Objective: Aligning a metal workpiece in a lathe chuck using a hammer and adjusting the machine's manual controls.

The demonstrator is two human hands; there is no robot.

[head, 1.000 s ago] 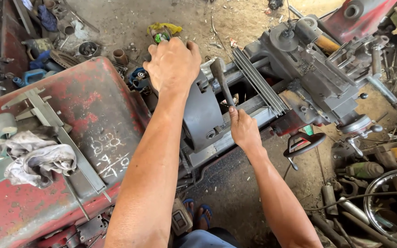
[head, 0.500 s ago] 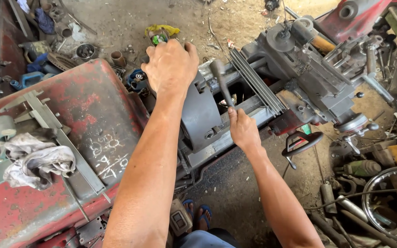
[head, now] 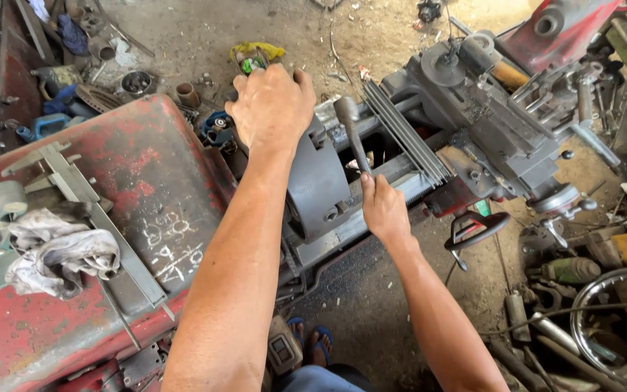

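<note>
Head view: right hand (head: 382,210) closed around the lower end of a long dark steel lever handle (head: 352,138), gripped low for leverage. Left hand (head: 271,105), fingers curled, presses atop the grey cast-metal machine housing (head: 321,185), bracing. Left of it, grey crumpled rag (head: 56,250) on red metal cover (head: 146,181).

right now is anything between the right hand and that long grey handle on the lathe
Nothing visible does. The right hand is already closed around the lower end of the grey handle, so no gap is left. The left hand rests apart, on top of the grey machine housing.
</note>
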